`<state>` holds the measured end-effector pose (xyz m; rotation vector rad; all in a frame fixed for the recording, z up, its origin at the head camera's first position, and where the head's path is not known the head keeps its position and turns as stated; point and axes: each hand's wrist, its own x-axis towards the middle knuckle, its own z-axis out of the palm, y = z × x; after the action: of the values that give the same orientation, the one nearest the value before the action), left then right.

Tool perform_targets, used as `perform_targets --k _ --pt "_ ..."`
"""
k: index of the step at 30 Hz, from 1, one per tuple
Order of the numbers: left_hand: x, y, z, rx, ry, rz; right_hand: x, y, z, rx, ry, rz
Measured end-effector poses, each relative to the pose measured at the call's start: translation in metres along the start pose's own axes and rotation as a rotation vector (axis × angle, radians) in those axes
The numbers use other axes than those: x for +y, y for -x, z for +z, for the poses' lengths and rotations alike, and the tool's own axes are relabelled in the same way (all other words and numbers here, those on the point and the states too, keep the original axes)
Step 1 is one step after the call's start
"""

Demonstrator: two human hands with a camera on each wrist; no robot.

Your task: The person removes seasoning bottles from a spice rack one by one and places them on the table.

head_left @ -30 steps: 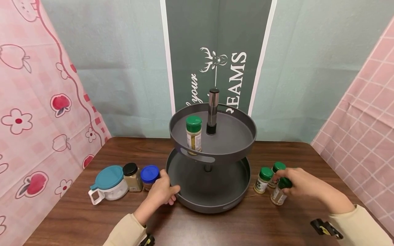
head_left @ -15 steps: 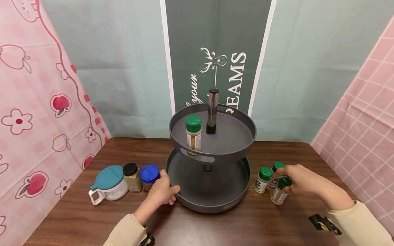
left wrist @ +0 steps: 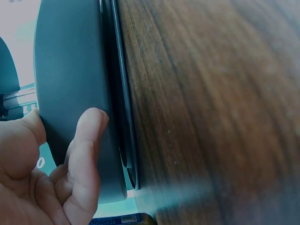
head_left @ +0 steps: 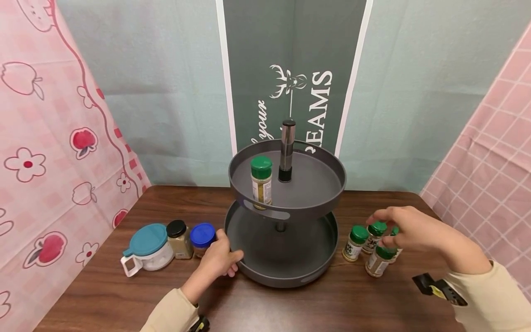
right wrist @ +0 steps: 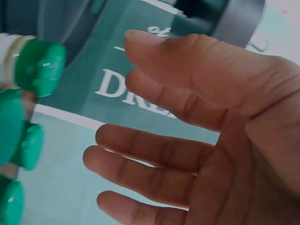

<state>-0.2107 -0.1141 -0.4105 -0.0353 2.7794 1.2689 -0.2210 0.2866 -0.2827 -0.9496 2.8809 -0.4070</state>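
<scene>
My left hand point(head_left: 217, 256) holds the left rim of the lower tray point(head_left: 282, 263) of a dark grey two-tier turntable. In the left wrist view its thumb lies over the rim and its fingers point(left wrist: 86, 164) press the outer wall. On the upper tray point(head_left: 313, 189) stands one spice jar point(head_left: 261, 184) with a green cap. To the right, my right hand point(head_left: 415, 235) hovers over several green-capped spice jars point(head_left: 376, 263) standing on the table. The right wrist view shows its fingers point(right wrist: 150, 145) spread with nothing between them, apart from the jars' green caps point(right wrist: 40, 68).
Left of the turntable stand a blue-lidded jar point(head_left: 202, 237), a black-capped jar point(head_left: 179, 242) and a white handled container point(head_left: 151, 253) with a teal lid. A metal post point(head_left: 287, 147) rises from the upper tray. Curtains hang behind the brown table point(head_left: 265, 309).
My right hand has risen off the front green-capped jar and its fingers have spread, uncovering another jar behind. The left hand stays on the tray rim.
</scene>
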Motion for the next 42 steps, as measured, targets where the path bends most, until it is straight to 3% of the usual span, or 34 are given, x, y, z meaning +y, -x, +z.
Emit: perform_targets --k 8,13,20,28,36,42 --pt "0.000 0.001 0.000 -0.002 -0.007 0.002 -0.014 -0.002 -0.015 0.070 0.088 -0.050" --pt "0.000 0.000 0.000 -0.001 -0.010 0.000 -0.023 -0.004 -0.024 0.082 0.054 -0.068" --pt "-0.001 0.000 0.000 0.004 -0.013 0.004 -0.039 -0.009 -0.035 0.167 0.032 -0.069" --pt "-0.001 0.000 0.000 0.003 -0.003 0.005 -0.051 -0.011 -0.042 0.126 -0.139 -0.008" --pt "0.000 0.000 0.001 0.002 -0.007 0.001 -0.057 -0.014 -0.042 0.161 -0.147 0.002" --pt "0.000 0.001 0.001 0.000 -0.001 -0.005 -0.060 -0.020 -0.047 0.251 -0.006 -0.064"
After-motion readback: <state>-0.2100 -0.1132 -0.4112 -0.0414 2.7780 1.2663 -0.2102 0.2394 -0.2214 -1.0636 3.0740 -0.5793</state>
